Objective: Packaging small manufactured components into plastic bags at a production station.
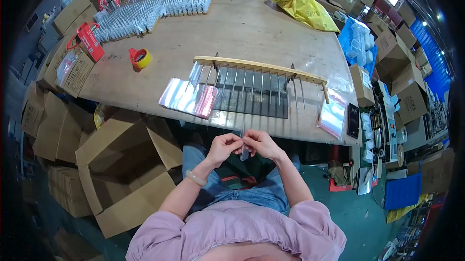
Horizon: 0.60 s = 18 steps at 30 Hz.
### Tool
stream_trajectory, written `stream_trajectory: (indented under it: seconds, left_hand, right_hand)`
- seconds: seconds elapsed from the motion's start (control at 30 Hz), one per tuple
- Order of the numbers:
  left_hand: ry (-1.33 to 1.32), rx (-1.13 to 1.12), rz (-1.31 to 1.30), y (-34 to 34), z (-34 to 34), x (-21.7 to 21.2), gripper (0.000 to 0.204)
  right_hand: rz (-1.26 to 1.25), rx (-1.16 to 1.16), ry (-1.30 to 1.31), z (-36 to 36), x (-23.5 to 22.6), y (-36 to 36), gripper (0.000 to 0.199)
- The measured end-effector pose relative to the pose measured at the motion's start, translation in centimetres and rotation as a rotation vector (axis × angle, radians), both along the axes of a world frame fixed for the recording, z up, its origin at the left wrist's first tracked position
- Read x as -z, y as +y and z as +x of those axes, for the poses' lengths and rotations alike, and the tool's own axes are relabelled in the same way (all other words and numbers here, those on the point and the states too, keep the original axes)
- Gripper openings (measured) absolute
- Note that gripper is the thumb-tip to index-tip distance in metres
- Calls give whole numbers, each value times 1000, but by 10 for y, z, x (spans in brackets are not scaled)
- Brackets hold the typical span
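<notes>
left hand (225, 148) and right hand (262, 144) had a thin see-through piece (244, 154) pinched mid-frame, wooden rod rack (264, 65) sat a bit higher, open carton (130, 211) crowded lower left, yellow bag (299, 0) upper right had dark lettering

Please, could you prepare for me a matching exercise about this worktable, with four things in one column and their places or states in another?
Things:
1. Black phone
2. Yellow bag
3. Wooden bar
4. Narrow clear piece

Places or states:
A. Bearing a row of metal rods over a dark mat
B. Pinched between the fingers of the left hand and right hand
C. Lying by the near right corner of the table
D. Crumpled, at the table's far side

Right pairs: 1-C, 2-D, 3-A, 4-B
</notes>
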<state>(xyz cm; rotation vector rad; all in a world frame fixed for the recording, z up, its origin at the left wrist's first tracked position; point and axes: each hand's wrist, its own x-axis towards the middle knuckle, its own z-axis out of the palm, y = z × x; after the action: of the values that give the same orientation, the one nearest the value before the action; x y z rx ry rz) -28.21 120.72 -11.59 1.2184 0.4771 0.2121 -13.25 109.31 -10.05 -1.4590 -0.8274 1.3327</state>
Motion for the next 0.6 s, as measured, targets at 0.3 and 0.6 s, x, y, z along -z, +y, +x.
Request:
stream_trajectory:
  seconds: [0.3,0.6]
  left_hand:
    - [-28,-357,-12,-11,4,-2,12]
    - [142,-641,885,35,-37,-3,10]
  right_hand:
    - [238,371,-464,-25,-10,2,15]
    - [36,60,-964,-27,-15,32,39]
